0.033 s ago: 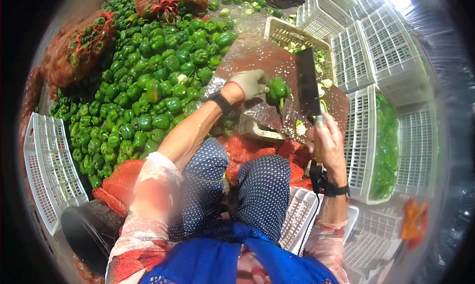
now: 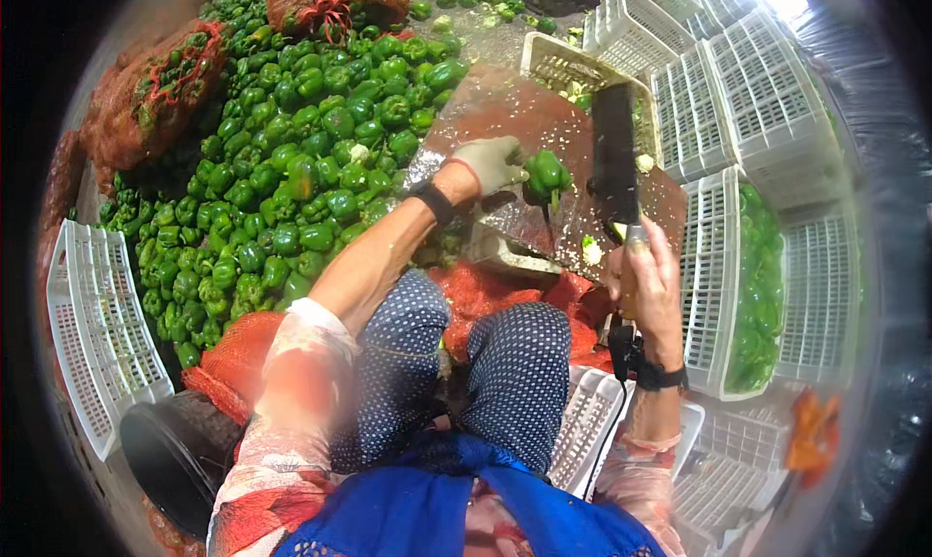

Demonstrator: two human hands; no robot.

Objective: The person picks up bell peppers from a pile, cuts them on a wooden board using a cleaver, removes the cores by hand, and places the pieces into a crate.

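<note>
Nearest to the person, the patterned trouser knees sit just short of the reddish-brown cutting board, with red mesh netting bunched between knees and board. At the board's near right corner, the right hand is wrapped tightly around the handle of a cleaver, whose broad dark blade reaches over the board's right part. The change is slight: the blade has swung a little to the right, widening the gap to the green bell pepper, so no cut is being made in the pepper at this instant. The pepper stands over the middle of the board and has hardly moved. The gloved left hand, fingers curled in, is at its left side; whether they grip it or only touch it cannot be told. A pale pepper core lies near the board's front edge. Right of the board stands a white crate of green peppers; left of it spreads a large heap of peppers. Beyond its far right edge sits a cream crate holding trimmings.
</note>
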